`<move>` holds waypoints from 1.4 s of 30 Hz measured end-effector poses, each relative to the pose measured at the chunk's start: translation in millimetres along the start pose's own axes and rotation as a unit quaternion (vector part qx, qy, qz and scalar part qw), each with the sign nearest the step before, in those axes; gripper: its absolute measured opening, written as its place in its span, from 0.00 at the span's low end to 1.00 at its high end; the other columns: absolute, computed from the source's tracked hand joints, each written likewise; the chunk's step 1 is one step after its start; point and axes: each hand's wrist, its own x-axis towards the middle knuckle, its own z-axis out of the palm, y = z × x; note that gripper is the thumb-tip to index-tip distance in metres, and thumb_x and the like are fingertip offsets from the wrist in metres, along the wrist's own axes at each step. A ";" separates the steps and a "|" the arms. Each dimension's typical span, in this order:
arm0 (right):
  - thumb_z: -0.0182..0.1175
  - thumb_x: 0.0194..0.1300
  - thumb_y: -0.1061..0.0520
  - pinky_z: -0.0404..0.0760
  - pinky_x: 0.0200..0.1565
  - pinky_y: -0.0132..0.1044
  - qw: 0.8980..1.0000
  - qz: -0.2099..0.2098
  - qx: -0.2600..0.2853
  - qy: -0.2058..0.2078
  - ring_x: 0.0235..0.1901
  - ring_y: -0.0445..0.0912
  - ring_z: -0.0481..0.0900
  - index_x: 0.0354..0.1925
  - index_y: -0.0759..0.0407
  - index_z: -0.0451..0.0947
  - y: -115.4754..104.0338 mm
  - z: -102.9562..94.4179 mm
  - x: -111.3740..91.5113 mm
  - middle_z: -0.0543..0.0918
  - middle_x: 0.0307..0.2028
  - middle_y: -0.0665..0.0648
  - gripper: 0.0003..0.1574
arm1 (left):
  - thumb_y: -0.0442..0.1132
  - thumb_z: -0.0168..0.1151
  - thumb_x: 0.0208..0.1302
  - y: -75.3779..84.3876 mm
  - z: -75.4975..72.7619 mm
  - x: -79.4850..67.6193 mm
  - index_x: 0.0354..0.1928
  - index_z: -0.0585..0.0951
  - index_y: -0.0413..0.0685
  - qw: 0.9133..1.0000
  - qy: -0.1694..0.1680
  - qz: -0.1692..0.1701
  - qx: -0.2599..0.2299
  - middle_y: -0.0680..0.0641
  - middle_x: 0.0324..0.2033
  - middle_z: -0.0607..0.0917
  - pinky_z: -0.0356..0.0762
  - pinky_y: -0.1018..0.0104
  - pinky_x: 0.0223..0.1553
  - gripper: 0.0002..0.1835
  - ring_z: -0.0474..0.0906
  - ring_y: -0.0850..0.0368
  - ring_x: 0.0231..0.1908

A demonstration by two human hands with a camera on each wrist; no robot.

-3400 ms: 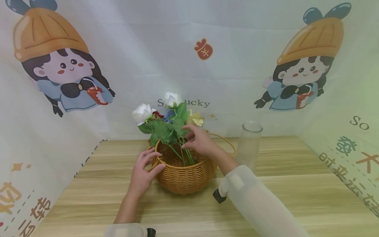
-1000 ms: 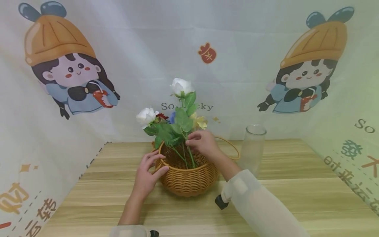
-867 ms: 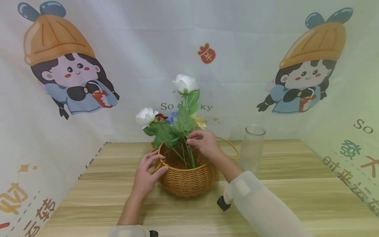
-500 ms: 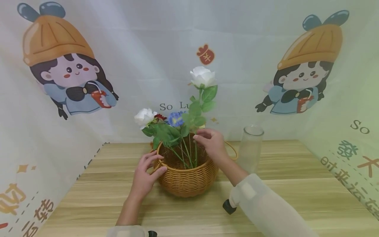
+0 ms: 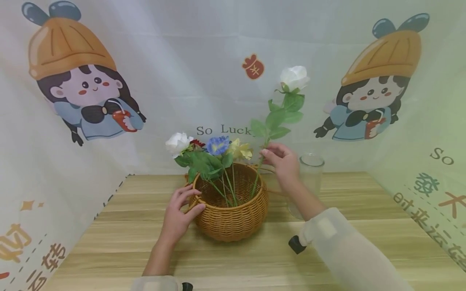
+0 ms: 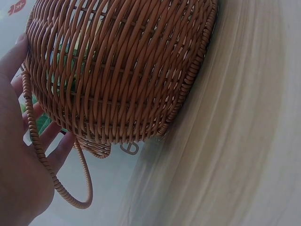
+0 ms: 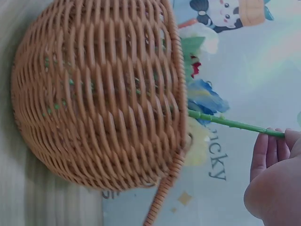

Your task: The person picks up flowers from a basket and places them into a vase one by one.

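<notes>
Head view: left hand (image 5: 176, 214) grips the left edge of the basket (image 5: 229, 224) on the table (image 5: 116, 246); right hand (image 5: 285, 165) pinches a white rose (image 5: 275, 119) by its stem (image 5: 256, 178), lower end inside the basket at right. Left wrist view: handle (image 6: 42, 157) passes across the palm. Right wrist view: blue flower (image 7: 204, 96) beyond the stem

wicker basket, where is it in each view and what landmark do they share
Head: wicker basket, just below centre.
Left wrist: wicker basket, upper left to middle.
Right wrist: wicker basket, across the left half.
Shared landmark: wooden table; lower half in head, right side in left wrist, lower left in right wrist.
</notes>
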 end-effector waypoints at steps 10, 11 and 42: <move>0.57 0.68 0.69 0.83 0.38 0.34 0.998 -0.037 0.035 0.023 0.35 0.44 0.83 0.42 0.68 0.75 -20.7 -23.2 14.5 0.84 0.34 0.51 0.04 | 0.32 0.70 0.57 25.6 -1.8 -1.9 0.47 0.81 0.34 1.000 -0.005 -0.003 -0.012 0.31 0.60 0.71 0.70 0.40 0.54 0.16 0.67 0.36 0.60; 0.57 0.68 0.69 0.83 0.38 0.34 0.998 -0.039 0.039 0.028 0.35 0.44 0.83 0.41 0.67 0.75 -23.5 -25.3 16.0 0.84 0.34 0.51 0.04 | 0.32 0.70 0.57 28.0 -2.1 -2.1 0.47 0.81 0.34 1.000 -0.006 -0.004 -0.010 0.31 0.60 0.71 0.70 0.40 0.54 0.16 0.67 0.36 0.61; 0.62 0.64 0.69 0.80 0.33 0.27 0.976 -0.110 0.037 0.186 0.30 0.42 0.82 0.42 0.68 0.82 -77.0 -82.5 48.7 0.84 0.30 0.53 0.08 | 0.31 0.70 0.57 27.8 -2.9 -1.9 0.47 0.81 0.36 1.000 -0.006 -0.005 -0.007 0.31 0.59 0.71 0.69 0.39 0.54 0.16 0.66 0.37 0.61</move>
